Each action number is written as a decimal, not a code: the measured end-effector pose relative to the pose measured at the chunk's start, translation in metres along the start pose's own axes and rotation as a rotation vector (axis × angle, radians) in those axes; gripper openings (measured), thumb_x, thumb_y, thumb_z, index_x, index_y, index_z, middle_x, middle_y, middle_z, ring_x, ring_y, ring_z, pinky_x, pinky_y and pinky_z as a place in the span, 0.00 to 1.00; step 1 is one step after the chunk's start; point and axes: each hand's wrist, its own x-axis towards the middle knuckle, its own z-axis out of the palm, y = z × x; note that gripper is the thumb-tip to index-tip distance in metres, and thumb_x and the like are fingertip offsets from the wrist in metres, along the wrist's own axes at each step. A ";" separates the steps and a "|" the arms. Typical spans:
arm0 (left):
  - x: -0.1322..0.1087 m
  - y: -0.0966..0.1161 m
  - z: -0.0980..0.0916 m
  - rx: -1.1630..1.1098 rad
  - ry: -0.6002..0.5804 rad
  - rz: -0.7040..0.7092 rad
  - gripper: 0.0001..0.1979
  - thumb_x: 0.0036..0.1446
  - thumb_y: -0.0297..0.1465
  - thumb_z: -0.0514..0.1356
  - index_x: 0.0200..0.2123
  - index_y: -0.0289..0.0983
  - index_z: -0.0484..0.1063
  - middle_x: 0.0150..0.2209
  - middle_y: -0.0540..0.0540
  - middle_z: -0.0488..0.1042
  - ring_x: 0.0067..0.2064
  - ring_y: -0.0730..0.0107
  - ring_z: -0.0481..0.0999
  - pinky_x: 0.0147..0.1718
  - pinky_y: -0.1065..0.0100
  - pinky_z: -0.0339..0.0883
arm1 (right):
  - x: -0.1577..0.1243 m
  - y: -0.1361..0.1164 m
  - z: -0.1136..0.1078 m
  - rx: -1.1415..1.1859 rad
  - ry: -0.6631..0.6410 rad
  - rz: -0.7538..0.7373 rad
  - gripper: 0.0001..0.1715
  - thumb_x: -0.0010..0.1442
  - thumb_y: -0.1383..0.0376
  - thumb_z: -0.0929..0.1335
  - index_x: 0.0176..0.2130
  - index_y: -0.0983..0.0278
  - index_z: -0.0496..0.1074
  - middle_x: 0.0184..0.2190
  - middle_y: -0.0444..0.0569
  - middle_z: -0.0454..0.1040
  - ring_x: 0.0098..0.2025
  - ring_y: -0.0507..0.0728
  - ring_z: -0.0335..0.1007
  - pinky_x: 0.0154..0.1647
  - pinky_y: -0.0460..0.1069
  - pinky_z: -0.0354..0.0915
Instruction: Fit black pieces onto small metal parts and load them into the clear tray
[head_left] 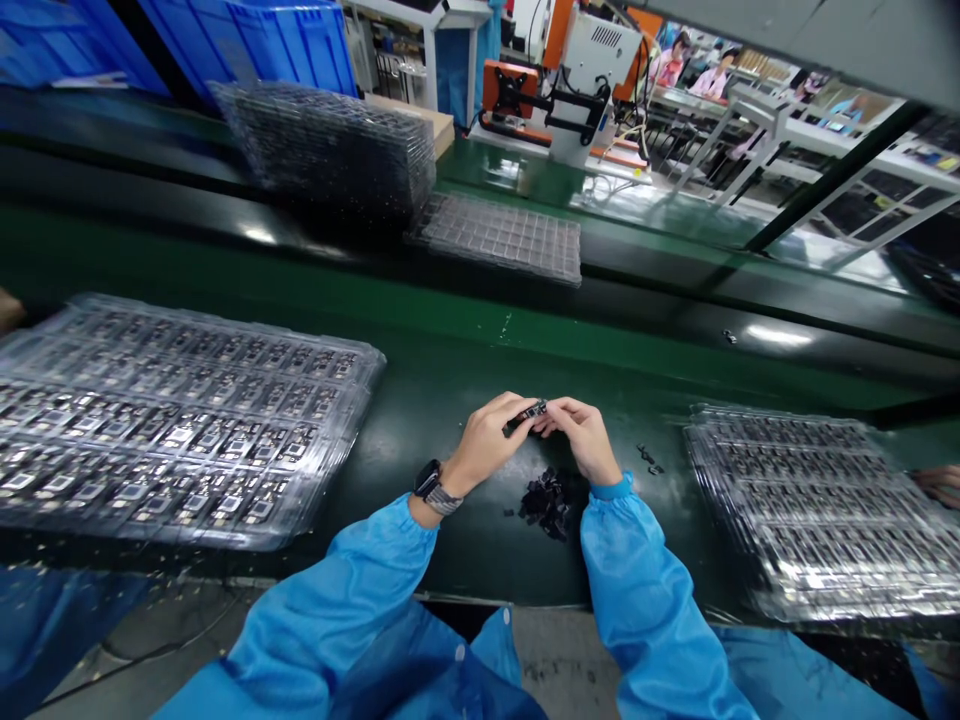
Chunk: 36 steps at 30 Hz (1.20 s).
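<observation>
Between my two hands is a small circuit board (pixel 534 409), held above the green work surface. My left hand (pixel 491 440), with a dark watch on its wrist, pinches the board's left end. The fingers of my right hand (pixel 581 435) close on its right end; their tips partly cover it. Just below the hands lies a loose heap of small black pieces (pixel 550 503). A few more small dark parts (pixel 649 460) rest to the right of my right hand.
Clear trays of circuit boards stand at left (pixel 180 420) and right (pixel 825 510). Beyond are a black conveyor strip (pixel 645 305), an empty-looking clear tray (pixel 510 235), a tall tray stack (pixel 337 150) and blue bins (pixel 292 45). Other people's hands show at both edges, one at right (pixel 941 483).
</observation>
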 end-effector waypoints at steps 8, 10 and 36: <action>-0.001 -0.002 0.002 0.060 0.013 0.077 0.14 0.67 0.26 0.59 0.54 0.41 0.76 0.46 0.44 0.80 0.48 0.64 0.80 0.46 0.66 0.75 | 0.000 -0.002 0.001 0.022 0.015 0.003 0.22 0.61 0.47 0.74 0.32 0.62 0.78 0.28 0.48 0.82 0.27 0.54 0.77 0.31 0.49 0.72; -0.001 -0.001 0.002 0.073 0.011 0.081 0.14 0.68 0.26 0.59 0.54 0.41 0.76 0.46 0.44 0.80 0.48 0.64 0.80 0.46 0.65 0.75 | 0.000 -0.001 0.000 0.018 0.018 0.005 0.21 0.60 0.47 0.75 0.33 0.62 0.78 0.27 0.47 0.81 0.27 0.55 0.77 0.31 0.49 0.72; -0.042 0.079 -0.069 -0.050 0.177 -0.168 0.13 0.64 0.30 0.64 0.51 0.36 0.79 0.41 0.44 0.81 0.34 0.73 0.77 0.30 0.74 0.69 | -0.019 -0.016 0.004 -0.712 -0.626 0.027 0.08 0.57 0.61 0.72 0.34 0.64 0.76 0.24 0.42 0.71 0.27 0.53 0.63 0.31 0.47 0.58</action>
